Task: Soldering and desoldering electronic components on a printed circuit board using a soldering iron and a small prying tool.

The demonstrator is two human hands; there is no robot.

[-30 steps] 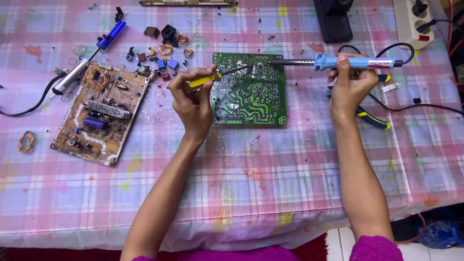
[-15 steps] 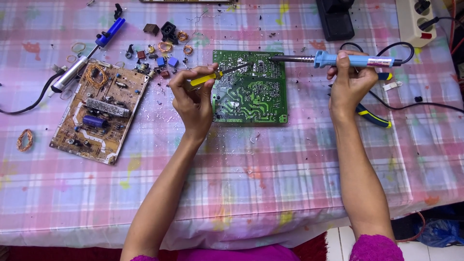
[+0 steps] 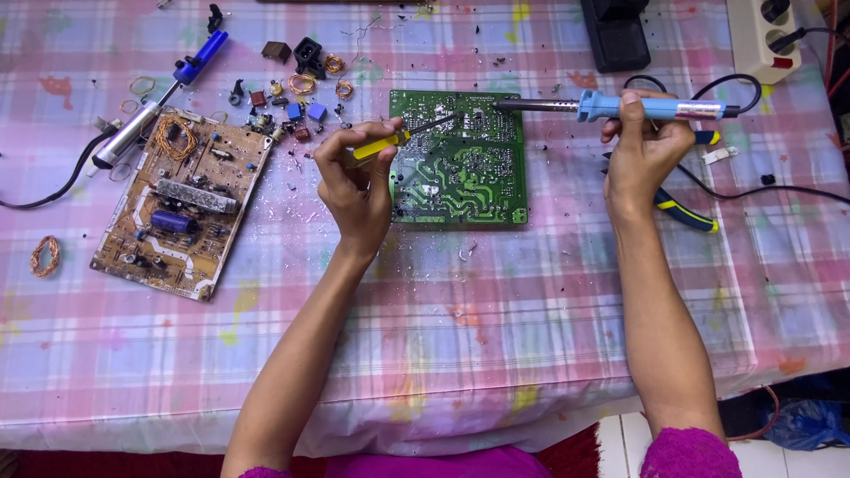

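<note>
A green circuit board (image 3: 460, 168) lies solder side up on the plaid tablecloth. My left hand (image 3: 354, 181) grips a yellow-handled screwdriver (image 3: 390, 142), whose tip rests on the board's upper left area. My right hand (image 3: 642, 155) holds a blue-handled soldering iron (image 3: 637, 108) level, its metal tip pointing left over the board's top edge, close to the screwdriver tip.
A tan circuit board (image 3: 181, 199) with parts lies at left, beside a blue desoldering pump (image 3: 199, 57) and loose components (image 3: 301, 84). Blue-and-yellow pliers (image 3: 686, 212) lie under my right hand. A power strip (image 3: 761, 35) and a black box (image 3: 615, 35) sit at the back.
Both hands stay almost in place. The iron's tip and the screwdriver tip shift only slightly over the green board.
</note>
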